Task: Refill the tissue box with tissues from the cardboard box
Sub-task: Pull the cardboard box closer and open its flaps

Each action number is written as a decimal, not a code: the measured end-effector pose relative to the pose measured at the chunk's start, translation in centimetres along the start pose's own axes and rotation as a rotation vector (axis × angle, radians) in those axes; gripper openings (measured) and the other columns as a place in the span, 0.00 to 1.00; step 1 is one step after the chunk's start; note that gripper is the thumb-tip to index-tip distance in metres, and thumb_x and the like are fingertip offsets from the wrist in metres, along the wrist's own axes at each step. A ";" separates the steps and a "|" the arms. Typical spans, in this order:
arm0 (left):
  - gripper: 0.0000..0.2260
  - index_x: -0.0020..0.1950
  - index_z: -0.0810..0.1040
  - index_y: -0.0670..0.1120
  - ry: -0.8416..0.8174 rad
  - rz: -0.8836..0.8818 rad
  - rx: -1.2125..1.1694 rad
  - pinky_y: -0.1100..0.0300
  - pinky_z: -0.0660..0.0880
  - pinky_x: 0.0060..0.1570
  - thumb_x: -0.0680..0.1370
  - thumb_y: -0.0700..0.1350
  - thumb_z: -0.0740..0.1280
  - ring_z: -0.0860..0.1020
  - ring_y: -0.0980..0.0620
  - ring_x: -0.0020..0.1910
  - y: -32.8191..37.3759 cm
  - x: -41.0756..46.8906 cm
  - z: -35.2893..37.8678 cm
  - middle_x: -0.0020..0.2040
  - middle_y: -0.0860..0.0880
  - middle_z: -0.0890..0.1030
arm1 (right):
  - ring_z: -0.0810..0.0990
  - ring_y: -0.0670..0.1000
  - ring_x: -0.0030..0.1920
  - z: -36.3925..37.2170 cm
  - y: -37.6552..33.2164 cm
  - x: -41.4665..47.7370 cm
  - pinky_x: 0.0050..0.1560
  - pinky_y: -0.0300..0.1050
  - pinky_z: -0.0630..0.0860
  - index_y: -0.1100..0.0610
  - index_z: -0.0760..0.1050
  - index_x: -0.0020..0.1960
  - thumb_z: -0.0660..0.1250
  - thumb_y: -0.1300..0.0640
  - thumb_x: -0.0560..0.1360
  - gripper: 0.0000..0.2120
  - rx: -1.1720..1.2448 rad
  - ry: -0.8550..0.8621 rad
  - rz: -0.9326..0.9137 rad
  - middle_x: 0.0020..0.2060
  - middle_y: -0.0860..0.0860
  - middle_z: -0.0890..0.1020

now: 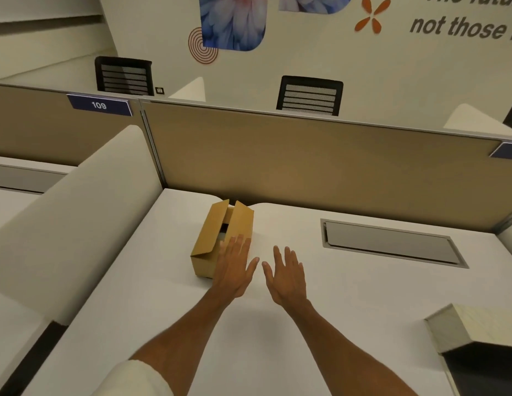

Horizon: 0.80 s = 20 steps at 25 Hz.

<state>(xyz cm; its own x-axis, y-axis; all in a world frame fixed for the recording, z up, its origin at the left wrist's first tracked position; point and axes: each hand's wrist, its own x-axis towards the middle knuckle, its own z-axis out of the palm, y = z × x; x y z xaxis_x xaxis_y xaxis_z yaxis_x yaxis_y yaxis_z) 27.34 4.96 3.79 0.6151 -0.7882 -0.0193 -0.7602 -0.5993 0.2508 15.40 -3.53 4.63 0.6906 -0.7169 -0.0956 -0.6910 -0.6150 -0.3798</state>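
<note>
Cardboard box [220, 238]: one, brown, on the white tabletop [169, 295] near the tan partition [306, 161]; top flaps partly raised, a dark gap between them; what lies inside cannot be made out.
Left hand [233, 270]: one, palm down, over the near right corner of the cardboard box; fingers [237, 245] straight and slightly spread, gripping nothing; whether they touch the flap cannot be told.
Right hand [286, 278]: one, just beside the left hand, above bare tabletop, fingers straight and fanned, holding nothing.
Pale box [472, 327]: one, at the right edge of the tabletop, well apart from both hands; only partly in view.
Cable hatch [389, 241]: one grey recessed panel in this tabletop, right of the cardboard box.
Office chairs [309, 95]: two black mesh backs beyond the partition.
Number plate [99, 105]: one, blue, reading 109.
</note>
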 end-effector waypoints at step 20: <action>0.26 0.77 0.44 0.47 -0.123 -0.035 -0.463 0.50 0.44 0.76 0.82 0.52 0.50 0.48 0.48 0.78 -11.6 6.4 -0.8 0.79 0.49 0.47 | 0.54 0.56 0.77 5.8 -13.5 9.6 0.74 0.54 0.59 0.52 0.48 0.77 0.47 0.40 0.80 0.29 0.236 -0.083 0.101 0.78 0.52 0.53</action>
<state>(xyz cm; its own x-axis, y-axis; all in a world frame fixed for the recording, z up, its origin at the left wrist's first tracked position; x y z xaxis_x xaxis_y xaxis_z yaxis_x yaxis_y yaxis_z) 40.28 7.03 1.54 0.5881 -0.7962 -0.1424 -0.5495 -0.5225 0.6520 32.62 -0.22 3.53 0.6425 -0.7354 -0.2154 -0.6951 -0.4411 -0.5677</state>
